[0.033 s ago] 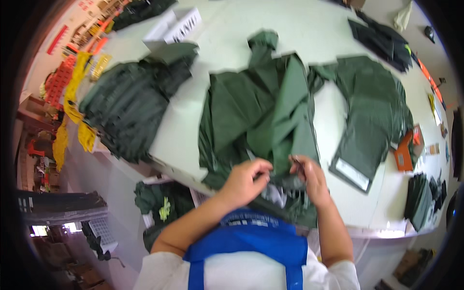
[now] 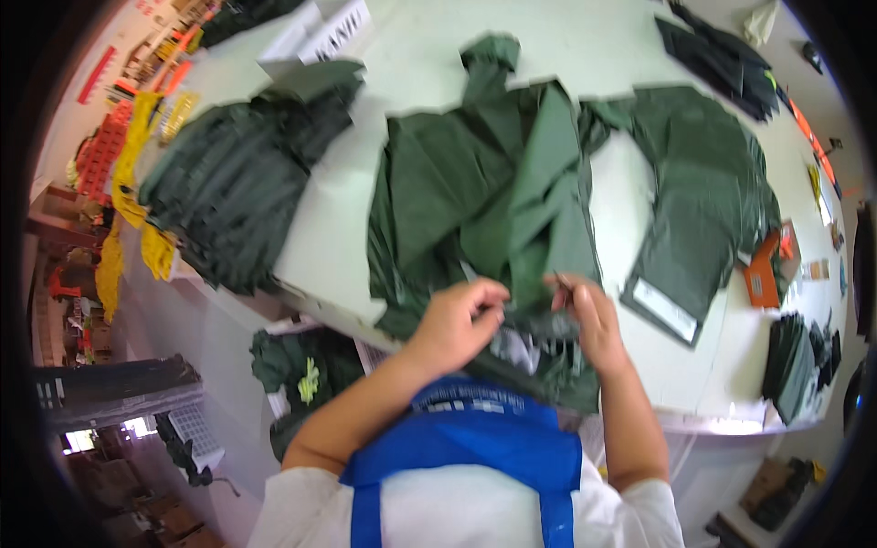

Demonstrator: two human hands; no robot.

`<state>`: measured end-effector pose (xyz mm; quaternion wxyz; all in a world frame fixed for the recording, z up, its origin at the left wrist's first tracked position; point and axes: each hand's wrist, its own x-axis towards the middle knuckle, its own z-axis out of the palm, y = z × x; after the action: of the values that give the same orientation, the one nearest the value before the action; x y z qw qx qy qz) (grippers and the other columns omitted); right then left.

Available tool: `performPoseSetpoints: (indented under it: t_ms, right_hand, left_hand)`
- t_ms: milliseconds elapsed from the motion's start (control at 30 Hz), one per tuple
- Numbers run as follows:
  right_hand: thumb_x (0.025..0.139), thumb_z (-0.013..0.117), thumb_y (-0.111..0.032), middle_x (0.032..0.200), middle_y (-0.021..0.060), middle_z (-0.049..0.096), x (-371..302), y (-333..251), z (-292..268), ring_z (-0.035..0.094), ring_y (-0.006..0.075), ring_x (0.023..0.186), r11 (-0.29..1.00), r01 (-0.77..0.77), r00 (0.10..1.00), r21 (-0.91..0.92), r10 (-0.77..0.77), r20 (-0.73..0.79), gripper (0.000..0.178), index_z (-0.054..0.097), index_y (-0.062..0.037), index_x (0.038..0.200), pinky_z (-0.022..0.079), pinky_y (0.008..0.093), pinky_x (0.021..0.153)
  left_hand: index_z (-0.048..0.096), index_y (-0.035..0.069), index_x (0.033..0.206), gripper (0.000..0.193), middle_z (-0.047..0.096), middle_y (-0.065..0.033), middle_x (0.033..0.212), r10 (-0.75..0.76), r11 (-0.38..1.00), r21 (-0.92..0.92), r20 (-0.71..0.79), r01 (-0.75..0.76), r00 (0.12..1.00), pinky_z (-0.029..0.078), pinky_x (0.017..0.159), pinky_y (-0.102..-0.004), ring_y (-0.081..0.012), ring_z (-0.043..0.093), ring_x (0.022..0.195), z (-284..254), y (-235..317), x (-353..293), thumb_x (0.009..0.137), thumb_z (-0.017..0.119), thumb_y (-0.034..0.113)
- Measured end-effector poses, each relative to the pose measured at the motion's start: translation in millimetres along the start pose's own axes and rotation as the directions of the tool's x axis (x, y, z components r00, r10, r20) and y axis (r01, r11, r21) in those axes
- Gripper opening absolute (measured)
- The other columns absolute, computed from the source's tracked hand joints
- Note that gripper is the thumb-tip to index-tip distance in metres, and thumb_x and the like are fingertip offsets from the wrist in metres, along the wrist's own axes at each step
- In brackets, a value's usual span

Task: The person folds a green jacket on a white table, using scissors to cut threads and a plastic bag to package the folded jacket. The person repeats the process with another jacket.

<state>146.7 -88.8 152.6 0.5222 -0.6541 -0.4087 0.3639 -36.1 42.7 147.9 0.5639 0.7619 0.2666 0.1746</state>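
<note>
A dark green hooded rain jacket (image 2: 448, 183) lies spread in front of me, its hood (image 2: 491, 59) pointing to the far side. Over the jacket's near part, where grey-white lining (image 2: 517, 349) shows, both hands are raised close together. The fingers of my left hand (image 2: 464, 320) are curled with thumb and fingertips pinched; whatever they hold is too small to see. My right hand (image 2: 585, 315) is likewise closed in a pinch, a small dark thing at its fingertips that I cannot make out.
Stacked dark green garments (image 2: 242, 173) lie left on the white table (image 2: 324, 242). A folded green garment (image 2: 690, 192) with a white label lies right, beside an orange box (image 2: 760, 279). A white box (image 2: 320, 36) stands far left. More green garments (image 2: 301, 374) sit below the table's left edge.
The whole scene sits slightly higher in the picture now. Both hands keep nearly the same pinched pose over the jacket.
</note>
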Motion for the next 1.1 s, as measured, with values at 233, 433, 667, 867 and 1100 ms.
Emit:
performPoseSetpoints:
  t_ms: [233,433,667,867,1100]
  right_hand:
    - [0.076,0.076,-0.015,0.086,0.0129,0.066,1,-6,-4,0.064,0.0232,0.078,0.910,0.119,0.993,-0.396,-0.109,0.047,0.031,0.066,0.0007,0.100,0.053,0.0317,0.065]
    - [0.072,0.078,-0.011,0.081,0.0080,0.064,15,-17,2,0.060,0.0183,0.071,0.893,0.115,0.993,-0.434,-0.097,0.063,0.027,0.070,-0.0024,0.096,0.047,0.0282,0.060]
    - [0.075,0.076,-0.017,0.077,0.0104,0.065,28,-28,0,0.062,0.0235,0.070,0.869,0.168,0.984,-0.465,-0.115,0.139,0.023,0.069,-0.0008,0.090,0.050,0.0322,0.055]
    - [0.075,0.076,-0.016,0.077,0.0104,0.065,33,-32,-2,0.060,0.0239,0.069,0.895,0.125,0.986,-0.429,-0.064,0.153,0.021,0.070,-0.0014,0.089,0.049,0.0327,0.056]
    - [0.075,0.076,-0.015,0.078,0.0100,0.065,33,-28,-2,0.061,0.0220,0.070,0.897,0.080,0.989,-0.434,-0.017,0.147,0.022,0.069,-0.0013,0.090,0.049,0.0325,0.057]
  left_hand:
    - [0.058,-0.002,0.096,0.006,0.062,-0.0033,0.082,-0.087,0.992,-0.087,0.007,0.087,0.996,0.047,0.067,-0.0221,-0.0061,0.057,0.073,0,-7,6,0.091,0.056,0.000]
    - [0.057,-0.003,0.099,0.008,0.062,-0.0064,0.084,-0.056,0.998,-0.026,0.032,0.057,0.998,0.050,0.069,-0.0245,-0.0091,0.061,0.075,-2,-9,14,0.092,0.052,-0.001]
    - [0.054,-0.002,0.105,0.017,0.063,-0.0093,0.092,-0.023,0.996,-0.089,-0.037,0.020,0.999,0.052,0.074,-0.0254,-0.0111,0.061,0.081,2,3,13,0.088,0.058,-0.003]
    - [0.051,-0.002,0.108,0.029,0.058,-0.0105,0.099,-0.043,0.991,-0.129,0.022,0.046,0.999,0.052,0.077,-0.0262,-0.0131,0.061,0.090,0,3,14,0.082,0.062,-0.006]
    - [0.050,-0.002,0.109,0.032,0.054,-0.0123,0.105,-0.005,0.998,-0.059,0.003,0.006,1.000,0.053,0.077,-0.0276,-0.0163,0.062,0.091,-1,5,16,0.080,0.064,-0.007]
